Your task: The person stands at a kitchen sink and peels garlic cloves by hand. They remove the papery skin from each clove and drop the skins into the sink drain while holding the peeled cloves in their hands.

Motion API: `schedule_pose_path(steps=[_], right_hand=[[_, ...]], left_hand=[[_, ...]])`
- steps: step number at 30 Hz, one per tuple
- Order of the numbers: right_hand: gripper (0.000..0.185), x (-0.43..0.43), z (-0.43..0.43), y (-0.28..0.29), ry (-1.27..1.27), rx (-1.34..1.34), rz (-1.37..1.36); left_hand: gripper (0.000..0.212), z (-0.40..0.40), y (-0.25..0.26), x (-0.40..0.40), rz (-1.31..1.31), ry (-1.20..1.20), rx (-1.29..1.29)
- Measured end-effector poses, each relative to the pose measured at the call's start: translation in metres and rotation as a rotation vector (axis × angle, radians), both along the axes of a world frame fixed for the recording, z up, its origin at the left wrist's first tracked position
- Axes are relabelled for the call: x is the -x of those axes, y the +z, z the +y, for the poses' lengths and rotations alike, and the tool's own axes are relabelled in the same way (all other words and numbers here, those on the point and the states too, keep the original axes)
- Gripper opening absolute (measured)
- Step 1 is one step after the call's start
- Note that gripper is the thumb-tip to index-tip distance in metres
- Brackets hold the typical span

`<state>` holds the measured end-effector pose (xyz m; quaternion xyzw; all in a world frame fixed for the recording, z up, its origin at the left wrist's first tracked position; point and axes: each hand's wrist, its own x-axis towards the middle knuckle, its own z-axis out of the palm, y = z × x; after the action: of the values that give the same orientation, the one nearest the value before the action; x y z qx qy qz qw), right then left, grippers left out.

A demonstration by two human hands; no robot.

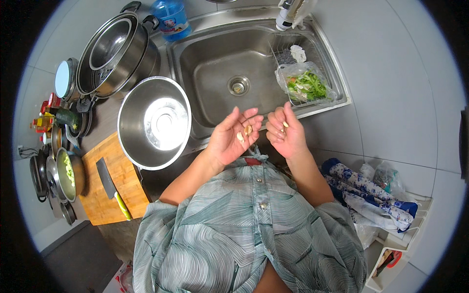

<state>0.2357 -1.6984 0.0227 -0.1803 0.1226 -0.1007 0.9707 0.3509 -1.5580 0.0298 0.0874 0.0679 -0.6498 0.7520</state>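
Observation:
Palm up at the sink's front edge, my left hand (234, 137) cradles a few garlic cloves (240, 137) on the palm and fingers. Just to its right, my right hand (287, 132) has its fingers curled in, with a small pale garlic clove (285, 124) showing between thumb and fingers. The hands are apart. Beyond them lies the stainless steel sink (216, 106). A wire basket (273, 55) at the sink's right side holds a plastic bag with green vegetable scraps (307, 86).
To the left, a large steel bowl (126, 121) stands beside a wooden cutting board (106, 210) bearing a kitchen knife (106, 179). Steel pots (141, 69) stand behind it. A bowl of chopped green pieces (78, 179) is farther left. The faucet (284, 20) overhangs the sink's back right.

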Motion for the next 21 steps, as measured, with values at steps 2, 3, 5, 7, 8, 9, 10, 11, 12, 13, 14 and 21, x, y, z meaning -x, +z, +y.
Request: schedule_pose_path(steps=[2, 3, 5, 7, 8, 9, 10, 11, 12, 13, 14, 21], right_hand=[[0.034, 0.003, 0.001, 0.005, 0.038, 0.088, -0.004], [0.032, 0.005, 0.003, 0.006, 0.053, 0.164, 0.038], [0.027, 0.006, 0.008, 0.014, 0.078, 0.309, 0.131], [0.023, 0.002, 0.014, 0.028, 0.095, 0.445, 0.230], [0.021, 0.002, 0.015, 0.027, 0.085, 0.479, 0.192], [0.020, 0.002, 0.015, 0.024, 0.095, 0.543, 0.216], [0.020, 0.003, 0.014, 0.020, 0.106, 0.607, 0.239], [0.019, 0.003, 0.014, 0.016, 0.117, 0.672, 0.262], [0.017, 0.001, 0.018, 0.012, 0.041, 0.873, 0.220], [0.015, -0.003, 0.026, 0.008, -0.037, 1.072, 0.176], [0.013, -0.005, 0.032, 0.006, -0.118, 1.271, 0.128], [0.019, -0.013, 0.047, 0.026, 0.035, 1.803, 0.426]], left_hand=[[0.049, 0.001, -0.001, 0.000, 0.062, 0.059, -0.045], [0.050, 0.001, 0.004, -0.001, 0.095, 0.092, -0.067], [0.057, 0.001, 0.004, -0.003, 0.090, 0.091, -0.009], [0.060, 0.001, 0.006, -0.006, 0.118, 0.077, 0.052], [0.061, 0.001, 0.006, -0.007, 0.126, 0.080, 0.048], [0.062, 0.001, 0.006, -0.006, 0.135, 0.084, 0.043], [0.064, 0.001, 0.006, -0.006, 0.144, 0.088, 0.038], [0.064, 0.001, 0.004, -0.006, 0.115, 0.080, 0.040], [0.064, 0.001, 0.002, -0.006, 0.087, 0.071, 0.042], [0.064, 0.001, -0.001, -0.006, 0.059, 0.062, 0.044], [0.064, 0.001, -0.003, -0.005, 0.051, 0.069, 0.041], [0.061, -0.003, -0.006, -0.002, -0.120, 0.101, -0.035]])
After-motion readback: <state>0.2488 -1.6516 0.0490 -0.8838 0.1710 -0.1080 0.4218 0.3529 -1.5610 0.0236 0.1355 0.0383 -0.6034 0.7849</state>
